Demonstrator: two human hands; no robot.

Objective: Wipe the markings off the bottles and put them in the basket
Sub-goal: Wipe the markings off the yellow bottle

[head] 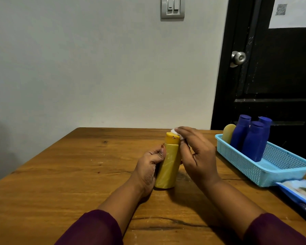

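The yellow bottle (168,167) is stood upright at the centre of the table (78,174) and is gripped round its body by the left hand (149,167). A white pad (174,131) is pinched by the right hand (196,156) and pressed on the cap (171,139). At 3 o'clock, three blue bottles (253,144) are held in the basket (245,163). A packet (300,193) is laid at 4 o'clock.

Yellow bottle (168,167) stands upright; four others (253,142) stand in blue basket (245,165).
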